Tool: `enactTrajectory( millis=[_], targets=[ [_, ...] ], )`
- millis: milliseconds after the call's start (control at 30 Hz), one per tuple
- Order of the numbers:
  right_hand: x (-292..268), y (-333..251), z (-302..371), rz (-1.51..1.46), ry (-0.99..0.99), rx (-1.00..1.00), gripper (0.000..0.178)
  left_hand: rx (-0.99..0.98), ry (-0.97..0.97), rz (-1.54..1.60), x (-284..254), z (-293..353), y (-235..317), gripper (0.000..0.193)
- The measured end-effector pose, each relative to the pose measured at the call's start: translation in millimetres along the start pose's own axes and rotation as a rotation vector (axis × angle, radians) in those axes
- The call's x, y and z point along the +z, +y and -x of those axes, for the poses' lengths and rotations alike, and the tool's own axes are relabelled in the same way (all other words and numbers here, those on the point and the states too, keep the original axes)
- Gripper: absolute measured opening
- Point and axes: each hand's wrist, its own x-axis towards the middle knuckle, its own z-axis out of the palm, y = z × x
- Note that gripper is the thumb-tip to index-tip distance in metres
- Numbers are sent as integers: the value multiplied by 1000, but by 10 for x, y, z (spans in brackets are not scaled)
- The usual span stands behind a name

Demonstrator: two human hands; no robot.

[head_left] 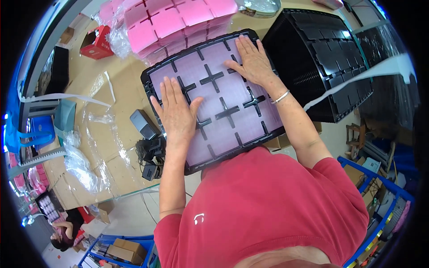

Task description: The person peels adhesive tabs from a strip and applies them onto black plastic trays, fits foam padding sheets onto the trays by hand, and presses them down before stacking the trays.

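In front of me lies a black plastic tray [237, 139] with a raised rim and cross-shaped dividers. A pale pink foam sheet [196, 147] fills it, and the black crosses show through its slots. My left hand [175, 111] rests flat on the sheet near the tray's left side, fingers apart. Flat at the far right corner is my right hand [252, 60], its thumb spread away from the fingers. Neither hand grips anything. Past the tray's far edge stands a stack of pink slotted foam sheets [178, 20].
A tall stack of black trays [330, 58] stands at the right. On the cardboard-covered table [120, 129] left of me are a grey box-shaped device [145, 124], black cables [149, 149] and clear plastic film [80, 165]. A red box [96, 43] sits farther back. Another person [67, 230] is at lower left.
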Motion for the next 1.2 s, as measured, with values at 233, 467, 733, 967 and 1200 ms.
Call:
enactTrajectory(
  millis=[233,467,733,967,1200],
  targets=[
    [42,69,-9,14,42,-46,91,9,-57,3,271,-408,-178,79],
    [146,75,-81,32,55,-52,86,71,85,-7,347,-338,-542,85],
    [304,332,-176,-271,99,38,80,-30,63,-328,279,-508,-533,73],
    [-78,246,33,-267,140,-8,70,17,95,-130,316,-374,-513,70],
    [-172,160,103,141,48,80,68,-94,-85,-415,185,-475,-477,70]
  ],
)
